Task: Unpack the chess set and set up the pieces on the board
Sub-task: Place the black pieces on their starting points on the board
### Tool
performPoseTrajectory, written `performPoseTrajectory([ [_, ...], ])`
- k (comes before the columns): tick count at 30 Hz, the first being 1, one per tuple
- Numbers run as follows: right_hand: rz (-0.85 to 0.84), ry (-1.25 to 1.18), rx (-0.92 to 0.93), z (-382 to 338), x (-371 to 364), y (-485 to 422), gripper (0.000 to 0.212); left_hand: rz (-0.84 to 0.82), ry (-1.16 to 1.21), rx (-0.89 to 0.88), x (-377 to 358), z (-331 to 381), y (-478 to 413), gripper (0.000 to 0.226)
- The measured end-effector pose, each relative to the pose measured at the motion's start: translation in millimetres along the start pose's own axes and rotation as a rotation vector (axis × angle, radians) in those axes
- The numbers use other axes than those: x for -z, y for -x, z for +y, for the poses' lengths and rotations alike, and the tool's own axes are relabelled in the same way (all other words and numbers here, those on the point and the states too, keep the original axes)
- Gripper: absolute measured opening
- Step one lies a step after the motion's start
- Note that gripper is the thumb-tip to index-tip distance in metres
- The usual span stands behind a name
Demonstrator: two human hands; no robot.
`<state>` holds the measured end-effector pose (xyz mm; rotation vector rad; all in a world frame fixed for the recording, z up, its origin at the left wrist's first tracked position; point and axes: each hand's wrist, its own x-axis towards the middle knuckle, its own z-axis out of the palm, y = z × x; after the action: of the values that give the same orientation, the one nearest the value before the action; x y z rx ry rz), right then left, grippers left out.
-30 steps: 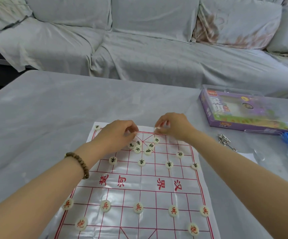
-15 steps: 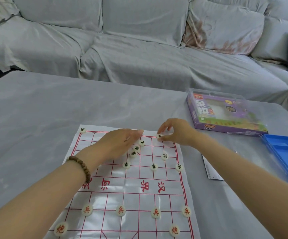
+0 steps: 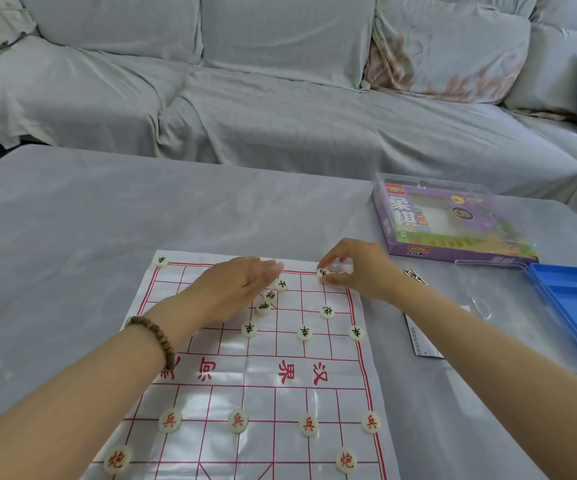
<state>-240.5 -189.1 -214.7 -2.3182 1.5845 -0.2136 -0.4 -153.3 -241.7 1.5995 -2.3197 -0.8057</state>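
The right hand point(image 3: 356, 268) has its grip pinched on a small white piece point(image 3: 322, 273). The piece is at the far edge of the board point(image 3: 266, 403), close to its far right corner. The board lies on the desk point(image 3: 107, 220). Put the piece right where two red lines cross, then let go softly so it does not slide.

The left hand point(image 3: 235, 289) has its grip open, stretched out flat over the little heap of pieces point(image 3: 269, 297).

A second ago the left hand was curled up, and the right hand was nearer the middle.
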Motion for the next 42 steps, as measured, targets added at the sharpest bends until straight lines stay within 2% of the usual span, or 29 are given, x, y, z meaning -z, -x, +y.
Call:
performPoseTrajectory([
  [2, -0.007, -0.010, -0.002, 1.0, 0.0, -0.1, 0.022, -0.004, -0.002, -0.012, 0.7, 1.0, 1.5, 0.096],
  [6, 0.011, -0.054, -0.028, 1.0, -0.4, 2.4, 0.030, 0.046, 0.083, 0.065, 9.7, 1.9, 10.1, 0.076],
  [11, 0.119, -0.198, -0.029, -12.2, -1.3, 14.8, 0.024, 0.152, 0.125, 0.084, 31.5, -12.8, 33.2, 0.086],
  [15, 0.051, -0.221, -0.008, -33.0, -9.0, 23.6, 0.016, 0.230, 0.026, 0.065, 35.4, -28.2, 52.1, 0.040],
  [17, 0.029, -0.233, 0.002, -44.3, -16.3, 27.1, 0.018, 0.233, 0.019, 0.071, 32.2, -33.8, 57.9, 0.030],
  [24, 0.001, -0.235, 0.028, -78.1, -34.9, 24.7, 0.020, 0.220, -0.007, 0.070, 20.8, -37.9, 61.0, 0.035],
  [27, 0.056, -0.253, 0.020, -82.8, -39.7, 22.2, 0.018, 0.232, -0.019, 0.074, 19.5, -33.6, 53.4, 0.035],
  [33, 0.139, -0.235, 0.058, -88.9, -42.4, 16.6, 0.013, 0.269, -0.021, 0.075, 18.8, -31.3, 40.2, 0.023],
  [38, 0.111, -0.166, 0.100, -102.6, -46.3, 0.9, 0.016, 0.459, -0.149, 0.204, 32.8, -54.3, 36.6, 0.032],
  [42, 0.097, -0.144, 0.131, -127.0, -54.1, -19.1, 0.019, 0.563, -0.132, 0.236, 47.0, -70.5, 40.0, 0.038],
])
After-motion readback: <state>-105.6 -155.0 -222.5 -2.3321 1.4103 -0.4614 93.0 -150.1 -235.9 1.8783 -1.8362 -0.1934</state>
